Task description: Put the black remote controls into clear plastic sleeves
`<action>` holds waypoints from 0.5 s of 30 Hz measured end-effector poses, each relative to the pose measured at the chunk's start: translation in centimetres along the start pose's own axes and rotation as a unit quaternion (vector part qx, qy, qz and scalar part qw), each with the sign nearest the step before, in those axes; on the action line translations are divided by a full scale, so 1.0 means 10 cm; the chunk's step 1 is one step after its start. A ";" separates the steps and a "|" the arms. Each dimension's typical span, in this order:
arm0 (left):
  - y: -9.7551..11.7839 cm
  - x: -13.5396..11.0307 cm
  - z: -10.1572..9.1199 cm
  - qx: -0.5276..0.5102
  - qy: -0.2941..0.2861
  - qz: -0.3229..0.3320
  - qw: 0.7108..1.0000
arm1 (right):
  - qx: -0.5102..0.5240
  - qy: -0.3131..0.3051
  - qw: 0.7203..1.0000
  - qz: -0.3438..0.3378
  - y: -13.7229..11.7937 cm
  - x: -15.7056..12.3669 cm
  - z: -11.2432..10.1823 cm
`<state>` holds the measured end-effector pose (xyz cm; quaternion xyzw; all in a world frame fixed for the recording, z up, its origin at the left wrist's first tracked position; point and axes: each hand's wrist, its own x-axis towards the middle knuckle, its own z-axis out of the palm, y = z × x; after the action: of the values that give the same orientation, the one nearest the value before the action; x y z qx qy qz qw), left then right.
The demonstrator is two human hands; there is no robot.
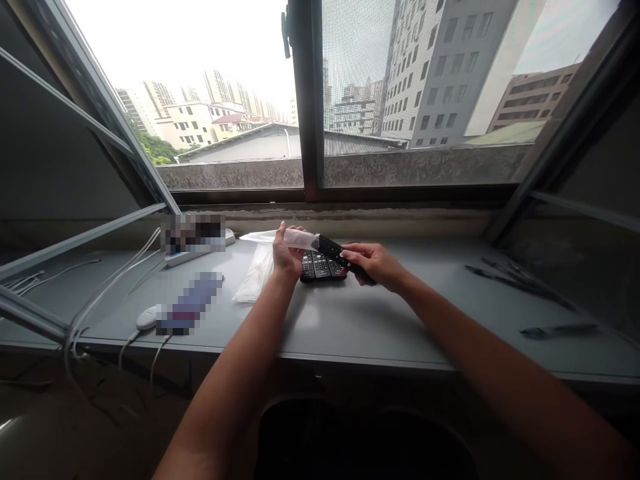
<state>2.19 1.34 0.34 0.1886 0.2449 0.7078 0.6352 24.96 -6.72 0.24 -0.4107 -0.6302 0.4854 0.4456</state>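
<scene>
Closed around a translucent white plastic sleeve [301, 239], my left hand [286, 255] holds it above the desk. My right hand [376, 265] grips a black remote control [334, 251] by its near end. The remote's far end meets the sleeve's mouth and seems to sit just inside it. Below the hands, several black remotes [321, 268] lie side by side on the desk, partly hidden by the hands and the held remote. A pile of white plastic sleeves [254, 279] rests left of them, partly behind my left wrist.
On the grey desk [400, 327], a white power strip [200, 248] and a blurred bluish object [190, 305] lie left, near a round white charger [147, 319] with cables. Dark cables [520, 283] lie right. Metal frames flank the desk; a window stands behind.
</scene>
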 end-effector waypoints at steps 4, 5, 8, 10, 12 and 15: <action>-0.02 -0.07 0.06 0.033 -0.023 0.004 0.999 | 0.034 -0.022 0.999 0.018 -0.04 -0.02 0.00; -0.03 -0.08 0.07 0.037 -0.025 0.003 0.999 | 0.039 -0.026 0.999 0.017 -0.05 -0.02 -0.01; -0.04 -0.09 0.07 0.051 -0.035 0.000 0.998 | 0.043 -0.028 0.998 0.020 -0.04 -0.02 -0.01; -0.06 -0.09 0.07 0.064 -0.045 0.002 0.997 | 0.036 -0.018 0.999 0.021 -0.04 -0.01 -0.01; -0.07 -0.09 0.07 0.072 -0.055 0.005 0.996 | 0.026 -0.001 1.000 0.014 -0.03 0.01 0.00; -0.09 -0.09 0.07 0.066 -0.063 0.002 0.996 | 0.016 -0.004 1.000 0.005 -0.03 0.01 0.01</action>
<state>3.42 0.58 0.43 0.2752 0.2500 0.6780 0.6341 24.81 -6.71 0.50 -0.4050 -0.6217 0.4994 0.4472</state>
